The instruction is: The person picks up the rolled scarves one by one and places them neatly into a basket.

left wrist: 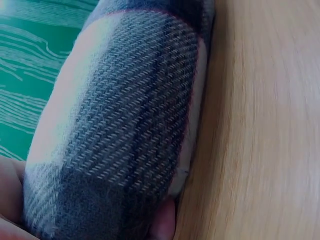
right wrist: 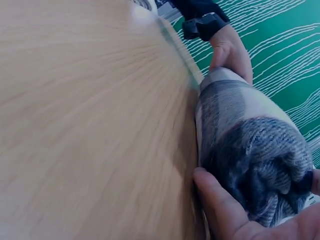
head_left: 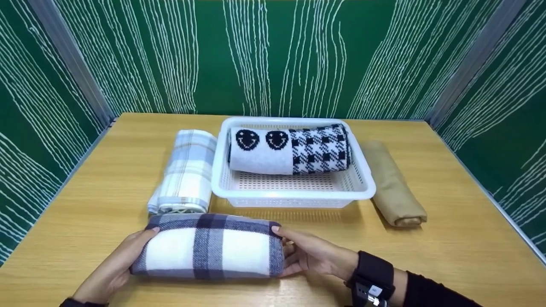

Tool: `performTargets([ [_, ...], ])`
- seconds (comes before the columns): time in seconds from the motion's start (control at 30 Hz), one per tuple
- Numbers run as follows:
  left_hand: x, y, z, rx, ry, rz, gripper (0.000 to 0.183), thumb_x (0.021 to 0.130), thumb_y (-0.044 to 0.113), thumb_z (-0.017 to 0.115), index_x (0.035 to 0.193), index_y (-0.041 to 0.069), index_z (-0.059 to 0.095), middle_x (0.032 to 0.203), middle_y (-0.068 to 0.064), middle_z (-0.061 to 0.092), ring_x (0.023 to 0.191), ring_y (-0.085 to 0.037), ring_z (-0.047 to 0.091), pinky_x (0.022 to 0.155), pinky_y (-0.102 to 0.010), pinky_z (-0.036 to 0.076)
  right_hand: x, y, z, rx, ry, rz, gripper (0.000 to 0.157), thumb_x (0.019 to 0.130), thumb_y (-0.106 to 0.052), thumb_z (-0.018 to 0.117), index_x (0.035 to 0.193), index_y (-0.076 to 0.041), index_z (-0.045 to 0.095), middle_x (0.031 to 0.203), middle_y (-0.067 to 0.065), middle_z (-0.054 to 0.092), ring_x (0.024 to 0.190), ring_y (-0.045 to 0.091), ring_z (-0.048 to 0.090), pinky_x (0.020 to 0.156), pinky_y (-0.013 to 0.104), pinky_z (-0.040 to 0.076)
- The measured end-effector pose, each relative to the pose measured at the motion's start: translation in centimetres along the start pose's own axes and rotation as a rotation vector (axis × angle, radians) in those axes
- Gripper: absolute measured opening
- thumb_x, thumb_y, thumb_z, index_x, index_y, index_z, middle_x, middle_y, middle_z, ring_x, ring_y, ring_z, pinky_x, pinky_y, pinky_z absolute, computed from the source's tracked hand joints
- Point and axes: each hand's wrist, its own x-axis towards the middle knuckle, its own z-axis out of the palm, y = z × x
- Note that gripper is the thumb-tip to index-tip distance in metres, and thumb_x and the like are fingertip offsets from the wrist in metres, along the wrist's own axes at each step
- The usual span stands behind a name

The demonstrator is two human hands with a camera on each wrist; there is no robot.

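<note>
Gripping a plaid roll (head_left: pixel 209 249) by both ends, lower left of centre, with left hand (head_left: pixel 117 262) and right hand (head_left: pixel 315 253). Might let it unroll through slackened fingers.

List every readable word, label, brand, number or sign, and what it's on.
None readable in any view.
Black band on the right wrist: small pale patch with a mark, too small to read.
Black-and-white roll in the white basket: two dark face motifs, pictures, not text.
Plaid roll in front: no lettering visible.
</note>
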Motion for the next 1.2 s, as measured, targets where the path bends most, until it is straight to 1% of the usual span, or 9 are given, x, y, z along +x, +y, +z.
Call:
performTargets([
  [0.07, -0.2, -0.1, 0.1, -0.025, -0.004, 0.002, 0.074, 0.101, 0.035, 0.036, 0.144, -0.017, 0.004, 0.143, -0.034, 0.014, 0.131, -0.041, 0.015, 0.11, -0.054, 0.009, -0.2, 0.0, 0.1, 0.015, 0.002, -0.006, 0.046, 0.09, -0.042, 0.06, 0.11, -0.002, 0.049, 0.098, 0.018, 0.053, 0.087, 0.028, 0.058, 0.081, 0.045, 0.053],
  [0.2, -0.7, -0.3, 0.4, -0.06, 0.015, 0.019, 0.072, 0.102, 0.033, 0.036, 0.144, -0.016, 0.005, 0.143, -0.032, 0.017, 0.13, -0.04, 0.017, 0.11, -0.052, 0.011, -0.6, 0.0, 0.4, 0.046, -0.008, -0.021, 0.036, 0.09, -0.037, 0.062, 0.106, -0.005, 0.055, 0.094, 0.01, 0.051, 0.09, 0.023, 0.055, 0.083, 0.044, 0.052],
  [0.33, -1.1, -0.4, 0.7, -0.077, 0.031, 0.031, 0.069, 0.102, 0.033, 0.036, 0.144, -0.016, 0.012, 0.141, -0.03, 0.024, 0.126, -0.038, 0.024, 0.106, -0.048, 0.019, -1.1, -0.1, 0.4, 0.074, -0.033, -0.042, 0.03, 0.091, -0.033, 0.061, 0.105, -0.007, 0.058, 0.098, 0.008, 0.052, 0.095, 0.024, 0.055, 0.086, 0.046, 0.049],
  [0.37, -1.2, -0.4, 0.8, -0.085, 0.031, 0.03, 0.069, 0.102, 0.033, 0.037, 0.143, -0.016, 0.012, 0.14, -0.029, 0.024, 0.126, -0.037, 0.025, 0.105, -0.047, 0.021, -1.3, -0.1, 0.4, 0.081, -0.044, -0.047, 0.031, 0.092, -0.033, 0.06, 0.108, -0.006, 0.058, 0.102, 0.009, 0.052, 0.098, 0.025, 0.055, 0.087, 0.047, 0.049],
  [0.5, -1.7, -0.6, 1.2, -0.109, 0.058, 0.018, 0.065, 0.101, 0.032, 0.04, 0.143, -0.013, 0.019, 0.133, -0.024, 0.037, 0.116, -0.03, 0.038, 0.094, -0.037, 0.034, -1.9, -0.1, 0.0, 0.093, -0.078, -0.059, 0.037, 0.093, -0.032, 0.058, 0.118, -0.004, 0.058, 0.118, 0.014, 0.052, 0.105, 0.029, 0.054, 0.089, 0.047, 0.047],
  [0.67, -2.6, -0.7, 1.9, -0.134, 0.045, 0.009, 0.067, 0.101, 0.033, 0.043, 0.144, -0.011, 0.018, 0.131, -0.021, 0.041, 0.108, -0.024, 0.046, 0.086, -0.032, 0.04, -3.1, -0.1, -0.8, 0.11, -0.087, -0.061, 0.035, 0.094, -0.029, 0.057, 0.118, -0.004, 0.058, 0.121, 0.015, 0.052, 0.105, 0.029, 0.056, 0.09, 0.046, 0.047],
  [0.93, -3.9, 0.4, 3.7, -0.157, 0.01, 0.008, 0.06, 0.1, 0.03, 0.044, 0.139, -0.011, 0.025, 0.121, -0.017, 0.045, 0.106, -0.025, 0.044, 0.084, -0.034, 0.038, -5.6, -0.5, -2.5, 0.096, -0.034, -0.083, 0.034, 0.095, -0.029, 0.056, 0.118, -0.004, 0.058, 0.116, 0.012, 0.056, 0.1, 0.027, 0.059, 0.088, 0.045, 0.048],
  [1.03, -4.4, 1.0, 4.3, -0.167, -0.019, 0.019, 0.057, 0.1, 0.03, 0.045, 0.137, -0.01, 0.029, 0.116, -0.014, 0.048, 0.104, -0.024, 0.044, 0.083, -0.034, 0.039, -6.7, -0.9, -3.2, 0.068, -0.045, -0.116, 0.03, 0.097, -0.028, 0.053, 0.115, -0.006, 0.062, 0.109, 0.01, 0.063, 0.097, 0.025, 0.062, 0.085, 0.042, 0.05],
  [1.2, -5.0, 2.4, 5.1, -0.178, -0.064, 0.066, 0.054, 0.1, 0.028, 0.046, 0.135, -0.009, 0.03, 0.114, -0.013, 0.051, 0.1, -0.022, 0.051, 0.084, -0.035, 0.043, -8.2, -2.2, -4.4, 0.017, -0.104, -0.194, 0.026, 0.1, -0.025, 0.047, 0.107, -0.008, 0.067, 0.095, 0.006, 0.069, 0.085, 0.018, 0.066, 0.077, 0.036, 0.053],
])
